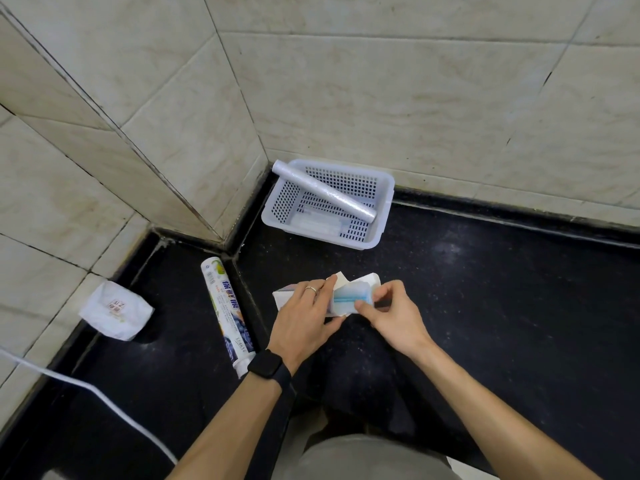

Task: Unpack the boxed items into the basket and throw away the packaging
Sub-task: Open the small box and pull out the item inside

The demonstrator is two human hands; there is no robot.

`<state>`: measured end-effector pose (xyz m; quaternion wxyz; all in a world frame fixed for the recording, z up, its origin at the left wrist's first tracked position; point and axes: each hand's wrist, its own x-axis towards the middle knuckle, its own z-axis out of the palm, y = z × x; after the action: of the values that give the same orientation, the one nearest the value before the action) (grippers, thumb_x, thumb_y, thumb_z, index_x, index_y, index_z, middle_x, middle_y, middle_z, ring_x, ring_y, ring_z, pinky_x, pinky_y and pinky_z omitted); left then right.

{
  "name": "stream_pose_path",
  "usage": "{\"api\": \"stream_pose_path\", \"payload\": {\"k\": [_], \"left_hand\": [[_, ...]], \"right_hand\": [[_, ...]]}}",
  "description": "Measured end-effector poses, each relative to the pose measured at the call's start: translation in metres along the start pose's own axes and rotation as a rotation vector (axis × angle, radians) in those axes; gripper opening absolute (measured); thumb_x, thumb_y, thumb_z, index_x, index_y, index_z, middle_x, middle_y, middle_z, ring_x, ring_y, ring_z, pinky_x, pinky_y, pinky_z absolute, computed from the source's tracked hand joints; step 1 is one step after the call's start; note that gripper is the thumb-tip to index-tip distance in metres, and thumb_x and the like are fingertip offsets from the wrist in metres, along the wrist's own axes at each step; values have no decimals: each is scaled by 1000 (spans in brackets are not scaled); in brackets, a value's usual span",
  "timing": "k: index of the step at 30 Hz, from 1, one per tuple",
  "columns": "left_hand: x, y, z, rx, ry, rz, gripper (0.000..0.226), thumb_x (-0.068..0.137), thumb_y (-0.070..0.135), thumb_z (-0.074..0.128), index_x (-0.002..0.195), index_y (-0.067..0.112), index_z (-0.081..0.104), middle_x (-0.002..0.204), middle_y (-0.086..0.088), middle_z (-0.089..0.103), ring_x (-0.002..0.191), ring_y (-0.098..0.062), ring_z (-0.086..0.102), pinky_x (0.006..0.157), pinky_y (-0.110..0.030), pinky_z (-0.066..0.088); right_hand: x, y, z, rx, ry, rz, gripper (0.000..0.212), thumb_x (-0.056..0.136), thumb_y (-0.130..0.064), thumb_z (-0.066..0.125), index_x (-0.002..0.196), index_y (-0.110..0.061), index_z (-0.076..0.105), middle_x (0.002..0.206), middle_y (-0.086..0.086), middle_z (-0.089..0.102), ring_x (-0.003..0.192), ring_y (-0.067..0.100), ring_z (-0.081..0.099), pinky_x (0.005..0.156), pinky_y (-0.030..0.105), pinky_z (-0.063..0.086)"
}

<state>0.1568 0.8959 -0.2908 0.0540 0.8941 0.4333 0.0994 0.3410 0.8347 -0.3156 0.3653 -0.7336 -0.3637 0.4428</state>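
My left hand grips a small white cardboard box whose end flaps stand open. At the open end my right hand pinches a pale blue packet that sticks partly out of the box. Both hands hover above the dark counter, in front of the white perforated basket. A clear film roll lies slantwise across the basket, one end resting on its back left rim. Pale items lie on the basket's floor beneath it.
A long printed cylindrical package lies on the counter left of my hands. A crumpled white paper bag sits in the left corner. Tiled walls close the back and left. A white cable crosses the lower left.
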Motion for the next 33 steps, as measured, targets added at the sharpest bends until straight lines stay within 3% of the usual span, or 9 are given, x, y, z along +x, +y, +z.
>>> {"api": "stream_pose_path", "payload": {"k": [2, 4, 7, 10, 14, 18, 21, 27, 33], "left_hand": [[3, 3, -1, 48, 15, 40, 73, 74, 40, 81, 136, 10, 56, 112, -5, 66, 104, -21, 63, 67, -32, 59], [6, 6, -1, 110, 45, 96, 72, 73, 41, 82, 133, 9, 58, 108, -4, 68, 99, -20, 65, 64, -30, 57], [10, 10, -2, 149, 75, 154, 72, 72, 39, 83, 132, 7, 59, 106, -6, 69, 98, -19, 65, 71, -29, 58], [13, 13, -3, 180, 70, 177, 73, 70, 37, 85, 131, 6, 59, 105, -7, 69, 96, -20, 66, 76, -31, 58], [14, 17, -5, 172, 53, 190, 72, 72, 38, 83, 133, 7, 59, 107, -7, 69, 97, -21, 65, 79, -33, 57], [12, 17, -8, 173, 52, 189, 76, 69, 41, 84, 134, 10, 59, 107, -5, 68, 96, -19, 65, 79, -31, 56], [9, 15, -6, 155, 32, 165, 75, 71, 40, 83, 135, 9, 58, 109, -6, 68, 97, -21, 64, 82, -32, 56], [8, -2, 15, 97, -201, -37, 80, 89, 47, 62, 154, 15, 27, 137, -3, 49, 124, -21, 45, 104, -32, 42], [16, -1, 43, -13, -506, -190, 103, 78, 56, 71, 157, 28, 12, 150, -2, 37, 136, -21, 34, 111, -35, 36]], "right_hand": [[0, -2, 1, 77, -42, 43, 61, 67, -57, 76, 113, -31, 46, 110, -12, 61, 93, 12, 67, 80, 35, 58], [-1, -4, 4, 85, -50, 29, 74, 67, -59, 77, 129, -40, 40, 111, -20, 60, 96, 3, 64, 75, 20, 52], [2, -4, 7, 64, 3, 6, 61, 79, -44, 77, 131, -44, 45, 103, -24, 63, 93, -6, 61, 73, 12, 45], [4, -1, 8, 4, 66, -25, 43, 83, -35, 76, 122, -42, 58, 95, -22, 67, 93, -2, 64, 79, 20, 51], [8, 2, 2, -23, 95, -33, 29, 83, -29, 77, 102, -46, 63, 88, -20, 70, 84, 0, 67, 74, 19, 52], [10, 11, -7, 23, 43, -37, 19, 83, -29, 78, 95, -40, 68, 80, -12, 74, 69, 8, 72, 71, 27, 58], [10, 19, -19, 135, -3, -9, 16, 86, -22, 77, 97, -33, 71, 82, -9, 76, 69, 15, 74, 72, 35, 61], [1, 46, -60, 365, 36, 81, 14, 86, -11, 77, 98, -17, 76, 89, 3, 78, 84, 17, 75, 65, 25, 59], [-8, 61, -94, 473, 73, 116, 14, 85, -9, 77, 98, -14, 77, 92, 6, 78, 83, 15, 75, 65, 25, 58]]}}
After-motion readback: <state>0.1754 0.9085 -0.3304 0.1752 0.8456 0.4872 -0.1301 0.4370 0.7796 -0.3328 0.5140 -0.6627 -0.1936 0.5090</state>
